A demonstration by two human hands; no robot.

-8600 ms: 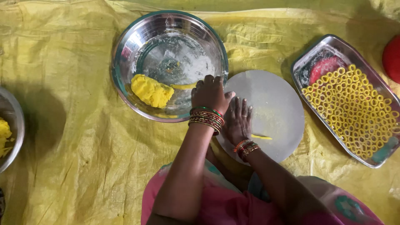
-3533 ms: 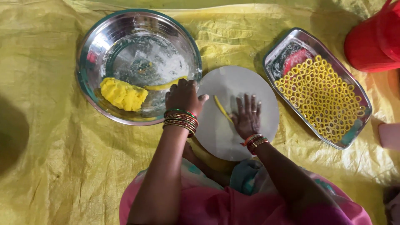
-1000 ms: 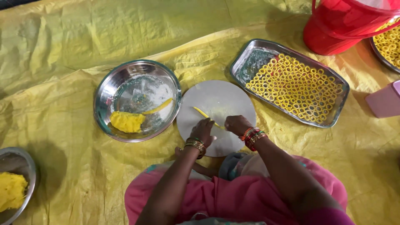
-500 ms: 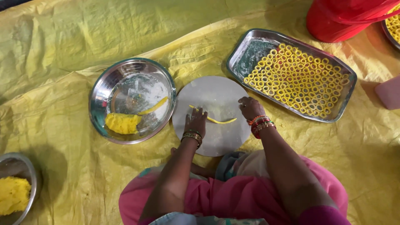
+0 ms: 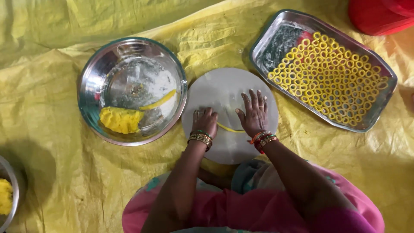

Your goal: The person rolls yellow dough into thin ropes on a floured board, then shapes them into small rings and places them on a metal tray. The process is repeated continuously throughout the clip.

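**Dough strand between both hands on the round board**

We see our pink garment (image 5: 258, 211) nearest the camera, both forearms reaching forward over it. Bangles on each wrist.

Left hand (image 5: 205, 123): palm down on the round grey board (image 5: 215, 86), fingers loosely curled, gripping nothing. Right hand (image 5: 254, 113): flat on the board, fingers spread apart, also clamped on nothing.

The thin yellow dough strand (image 5: 229, 128) lies on the board in the gap between the two hands, near the wrists. Its left end runs up to the left hand's edge, its right end goes under the heel of the right hand. We can't tell how far it continues beneath the palm.

Left of the board, just beside it: a round steel bowl (image 5: 125, 51) with a lump of yellow dough (image 5: 120, 120) at its near side and a second rolled strand (image 5: 158, 100) lying loose inside.

Right and farther out: a rectangular steel tray (image 5: 280, 39) filled with rows of small yellow dough rings (image 5: 332, 77). Beyond it, a red container (image 5: 379, 15) at the top edge.

Everything sits on a yellow sheet (image 5: 51, 172). Another bowl with dough (image 5: 5, 196) is cut off at the lower left.
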